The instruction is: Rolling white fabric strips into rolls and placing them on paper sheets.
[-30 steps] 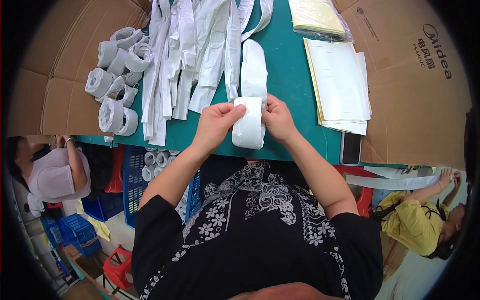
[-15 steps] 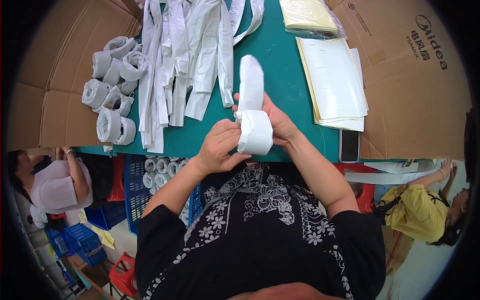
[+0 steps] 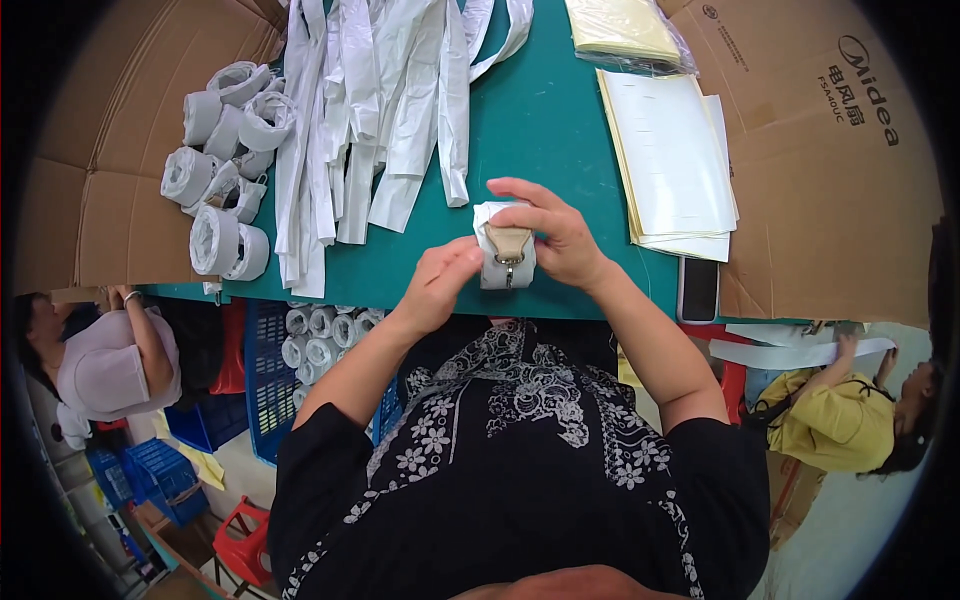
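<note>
Above the near edge of the table, I hold a rolled strap wrapped in white paper [image 3: 507,275]. A tan end tab with a metal clasp lies against its outside, facing me. My left hand [image 3: 442,282] grips the roll's left side, thumb and fingertips at its edge. From the right, my right hand [image 3: 562,238] holds the roll, one finger pressed on the tan tab and another raised above it. Some of its fingers are hidden behind the roll. Long flat white-wrapped strips [image 3: 405,150] lie beyond my left hand. Finished-looking white rolls [image 3: 213,240] stand in a cluster at the left.
Cardboard box walls flank the green table [image 3: 560,130] at left [image 3: 130,200] and right [image 3: 810,190]. White and yellow sheets [image 3: 670,160] lie at the right, with a phone [image 3: 697,290] nearer. A blue crate [image 3: 268,380] of rolls stands below. People work at both sides.
The loose end that stood up from the roll is now wound around it, and the tan tab with its clasp shows. My right hand has come over the top of the roll.
</note>
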A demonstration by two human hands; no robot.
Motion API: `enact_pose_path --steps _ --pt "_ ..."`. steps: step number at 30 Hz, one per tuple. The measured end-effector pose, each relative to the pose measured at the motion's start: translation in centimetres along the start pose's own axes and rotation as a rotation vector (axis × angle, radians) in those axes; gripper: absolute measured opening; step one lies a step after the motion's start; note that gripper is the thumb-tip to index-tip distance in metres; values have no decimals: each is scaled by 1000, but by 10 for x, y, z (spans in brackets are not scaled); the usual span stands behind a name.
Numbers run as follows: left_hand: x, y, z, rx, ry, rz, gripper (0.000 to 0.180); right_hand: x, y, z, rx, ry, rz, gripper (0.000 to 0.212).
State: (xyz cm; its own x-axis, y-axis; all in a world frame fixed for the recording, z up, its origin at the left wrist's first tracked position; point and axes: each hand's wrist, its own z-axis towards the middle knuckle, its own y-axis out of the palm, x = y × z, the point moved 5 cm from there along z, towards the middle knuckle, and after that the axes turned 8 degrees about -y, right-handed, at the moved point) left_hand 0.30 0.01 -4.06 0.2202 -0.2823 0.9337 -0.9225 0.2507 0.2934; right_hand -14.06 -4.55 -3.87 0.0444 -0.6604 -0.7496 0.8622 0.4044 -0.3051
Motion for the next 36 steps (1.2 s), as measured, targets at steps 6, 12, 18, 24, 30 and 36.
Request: enact_pose_path --steps 6,12,18,24,30,36 --pt "-9 13 2 12 3 364 21 -35 -16 -9 -38 -242 -491 37" --pt "11 34 8 150 585 917 22 -12 -22 -59 403 609 198 30" --pt "-3 43 9 156 605 1022 26 -18 6 -68 450 703 396 32" --pt "-2 51 22 177 631 964 28 -9 0 -80 533 573 311 32" --pt "19 21 60 251 525 942 20 -40 -64 -66 371 378 -453 33" --pt "26 65 159 -19 464 1128 19 -73 -104 -95 283 210 -867 42"
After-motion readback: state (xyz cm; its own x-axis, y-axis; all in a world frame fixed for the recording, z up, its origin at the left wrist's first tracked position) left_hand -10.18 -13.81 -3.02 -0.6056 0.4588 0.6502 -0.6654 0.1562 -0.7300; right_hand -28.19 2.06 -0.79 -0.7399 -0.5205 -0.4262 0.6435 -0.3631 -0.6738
